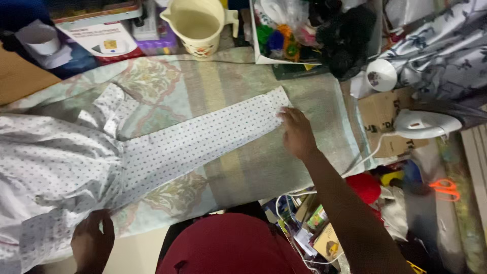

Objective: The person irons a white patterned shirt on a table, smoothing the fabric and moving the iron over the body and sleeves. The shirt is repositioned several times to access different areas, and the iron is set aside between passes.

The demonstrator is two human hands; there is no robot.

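Fabric fills the left of the view: a white cotton shirt with small dark dots [56,167] lies bunched there on a pale green patterned cloth [167,83] that covers the ironing surface. The left hand [92,242], low at the near edge, is closed on the shirt's lower edge, fingers curled over the cloth. From the bunched body one long sleeve [203,139] runs flat and straight up toward the right across the patterned cloth. Behind it, at the far edge, stands a cream plastic jug with a handle [199,23]. The right hand [297,133] rests open, palm down, with its fingertips pressing the cuff end of the sleeve; it grips nothing. Further right, a white electric iron [423,123] sits on a piece of brown cardboard [378,114], well apart from the hand, and orange-handled scissors [446,187] lie below it at the right edge.
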